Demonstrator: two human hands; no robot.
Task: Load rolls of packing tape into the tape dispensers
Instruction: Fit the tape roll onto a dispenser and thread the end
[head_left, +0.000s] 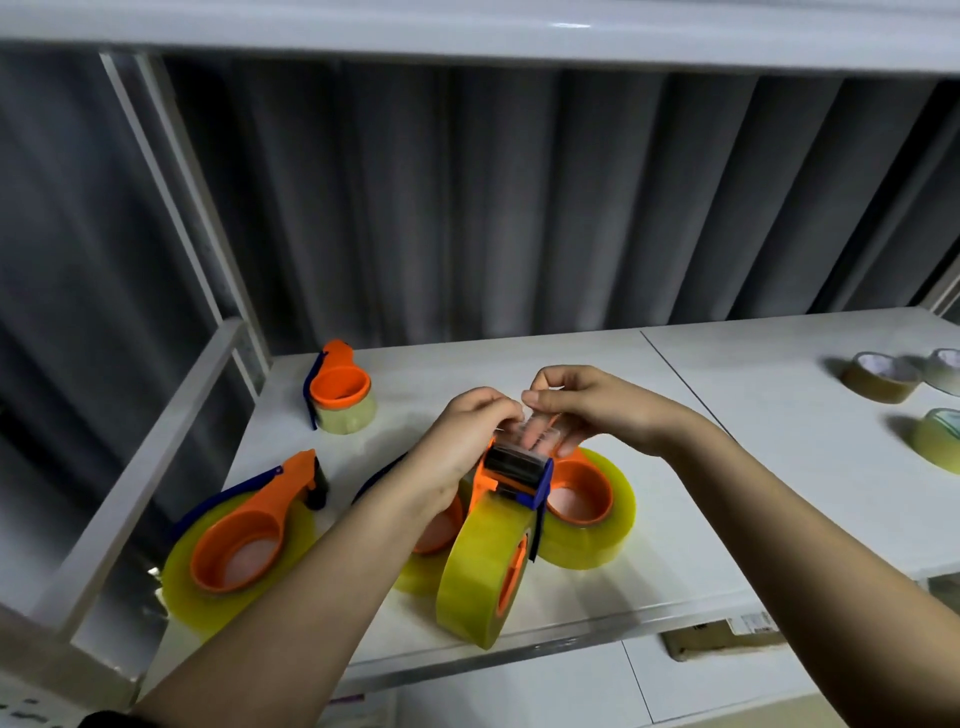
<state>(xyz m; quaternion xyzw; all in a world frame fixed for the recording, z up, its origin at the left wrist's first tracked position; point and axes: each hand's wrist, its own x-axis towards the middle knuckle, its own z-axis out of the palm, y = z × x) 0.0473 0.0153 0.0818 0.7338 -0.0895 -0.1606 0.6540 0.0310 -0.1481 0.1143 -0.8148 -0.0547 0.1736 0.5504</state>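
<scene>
An orange and blue tape dispenser (517, 475) stands on edge near the shelf's front, with a yellowish roll of packing tape (478, 566) mounted in it. My left hand (462, 441) grips the dispenser's head from the left. My right hand (582, 405) pinches the clear tape end above the black roller, and its fingers show through the strip. Three more loaded dispensers lie flat: one at the front left (239, 551), one behind my left forearm (431, 540), one to the right (587, 506). A smaller loaded dispenser (340, 389) stands at the back left.
The white shelf (727, 467) holds loose tape rolls at the far right (878, 376) (940, 439). A white frame post (171, 208) rises at the left, and grey curtains hang behind. A cardboard box (722, 636) sits on the level below.
</scene>
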